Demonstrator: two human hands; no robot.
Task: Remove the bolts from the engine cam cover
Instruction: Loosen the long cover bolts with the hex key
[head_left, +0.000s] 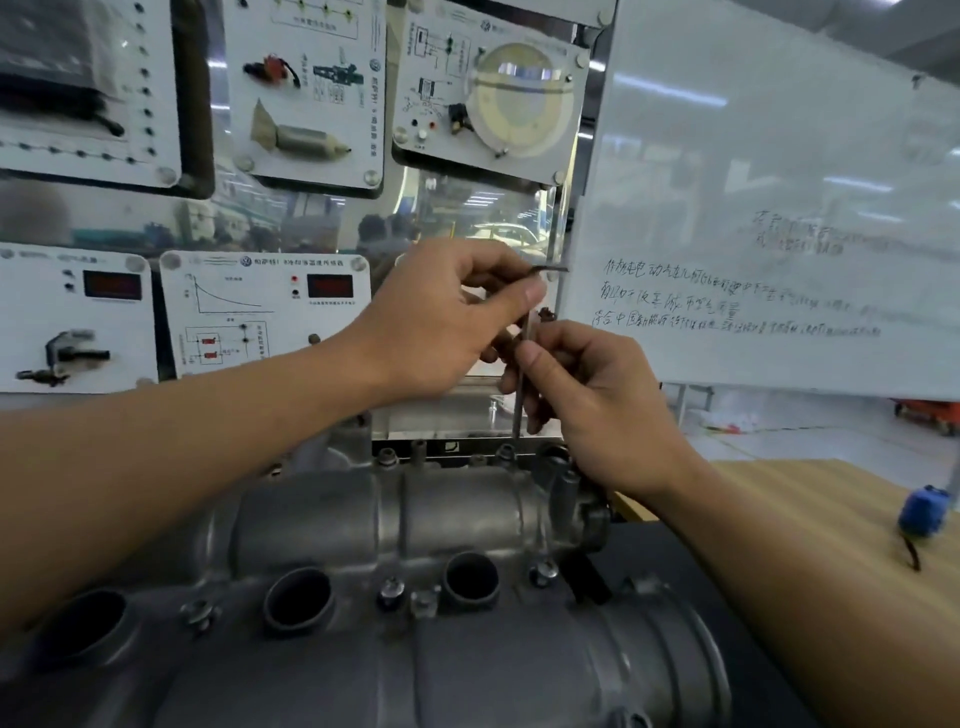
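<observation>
— Near-edge bolts (392, 590) on the cam cover (467, 514)?
— Seated. Work's at the far bolt (505, 453): the hex key (516, 415) stands upright in it, directly below both hands. The right hand (597, 405) pinches the shaft; the left hand (447, 312) pinches the bend above.

Bare forearms, left hand (441, 317), right hand (602, 400)

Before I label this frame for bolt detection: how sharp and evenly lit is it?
Head view: the key is fairly sharp; the near bolts and cover look soft; the wide lens bows straight edges; the whiteboard carries ceiling-light glare.
</observation>
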